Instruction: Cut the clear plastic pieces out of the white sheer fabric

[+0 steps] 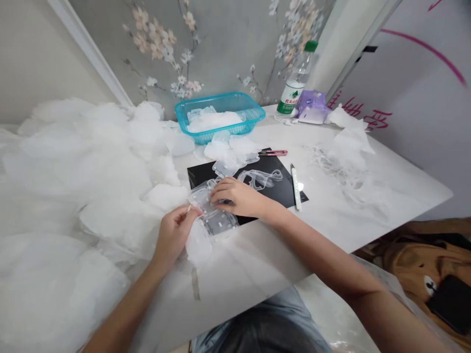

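Note:
My left hand (175, 233) is closed in a pinch, thumb against forefinger, on the edge of a thin clear plastic piece (200, 197). Just below those fingertips hangs or lies a white translucent sheet (198, 245); which, I cannot tell. My right hand (235, 197) curls its fingers onto the same clear piece from the right, and its fingertips are partly hidden. Under both hands, a clear plastic sheet with small white tabs (222, 222) rests over the near edge of a black mat (283, 189). Clear looped plastic strips (261, 179) lie on the mat beside my right hand.
A big heap of white translucent pieces (77, 157) covers the left side. Behind the mat stand a blue basket (221, 100) and a water bottle (292, 93), with a purple wipes pack (312, 105) alongside. Pink-handled snips (274, 153), a white craft knife (296, 189) and scrap strips (342, 171) lie rightward.

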`<state>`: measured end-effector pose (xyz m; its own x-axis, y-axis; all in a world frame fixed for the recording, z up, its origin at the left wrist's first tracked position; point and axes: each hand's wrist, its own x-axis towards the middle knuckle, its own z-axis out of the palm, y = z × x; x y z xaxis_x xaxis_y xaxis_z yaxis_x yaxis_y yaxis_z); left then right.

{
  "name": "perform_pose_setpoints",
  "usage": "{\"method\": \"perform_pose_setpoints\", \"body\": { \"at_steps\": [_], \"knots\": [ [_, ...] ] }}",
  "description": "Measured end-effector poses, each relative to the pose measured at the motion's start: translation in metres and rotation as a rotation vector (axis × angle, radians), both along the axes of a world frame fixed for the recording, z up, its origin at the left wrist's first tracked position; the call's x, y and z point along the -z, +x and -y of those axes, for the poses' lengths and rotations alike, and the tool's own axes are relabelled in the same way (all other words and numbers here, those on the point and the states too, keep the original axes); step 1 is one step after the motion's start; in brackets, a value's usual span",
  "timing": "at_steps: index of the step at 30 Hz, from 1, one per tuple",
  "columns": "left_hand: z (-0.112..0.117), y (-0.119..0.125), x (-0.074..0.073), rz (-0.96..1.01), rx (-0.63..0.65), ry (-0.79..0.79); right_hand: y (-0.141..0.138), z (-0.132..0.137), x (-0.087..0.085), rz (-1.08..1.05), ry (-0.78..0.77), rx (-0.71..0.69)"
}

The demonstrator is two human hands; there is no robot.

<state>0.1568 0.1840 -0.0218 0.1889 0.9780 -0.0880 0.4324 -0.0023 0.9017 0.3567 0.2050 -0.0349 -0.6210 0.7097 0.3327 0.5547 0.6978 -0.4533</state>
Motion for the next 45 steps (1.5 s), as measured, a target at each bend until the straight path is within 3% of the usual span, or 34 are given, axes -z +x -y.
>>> {"method": "perform_pose_setpoints", "body": {
  "at_steps": [2, 4, 8, 11, 15, 19, 21, 25, 29, 33, 38, 45],
  "knots": [
    [0.0, 0.0, 0.002, 0.023, 0.018, 0.07, -0.002, 0.0, 0.001, 0.041, 0.035, 0.05],
    [0.0, -0.001, 0.003, 0.066, 0.022, 0.124, 0.001, -0.001, 0.0, 0.041, 0.075, 0.202],
    [-0.003, -0.005, 0.005, 0.154, 0.008, 0.028, 0.016, -0.005, -0.003, -0.174, 0.015, 0.657],
    [-0.004, -0.007, 0.005, 0.202, 0.022, -0.017, 0.023, -0.007, -0.002, -0.314, -0.017, 0.784],
    [-0.004, -0.008, 0.007, 0.287, 0.014, -0.002, 0.007, 0.0, -0.002, -0.38, -0.008, 0.575],
    [-0.004, -0.009, 0.009, 0.357, 0.024, -0.03, -0.012, 0.009, -0.001, -0.41, -0.416, 0.372],
    [-0.004, -0.01, 0.009, 0.383, 0.033, -0.053, -0.014, 0.008, 0.001, -0.448, -0.558, 0.322],
    [-0.005, -0.009, 0.008, 0.417, -0.012, -0.058, -0.009, 0.002, 0.004, -0.615, -0.654, 0.288],
    [-0.007, -0.006, 0.003, 0.457, -0.011, -0.194, -0.01, 0.002, -0.002, -0.937, -0.762, 0.247],
    [-0.007, -0.004, -0.006, 0.43, 0.0, -0.309, -0.018, 0.01, -0.011, -1.19, -0.793, 0.241],
    [-0.004, -0.003, -0.013, 0.262, 0.157, -0.358, -0.029, 0.016, -0.009, -1.23, -0.842, 0.264],
    [0.0, -0.003, -0.003, 0.266, 0.097, -0.245, -0.034, 0.018, 0.005, -0.96, -0.491, 0.37]
  ]
}}
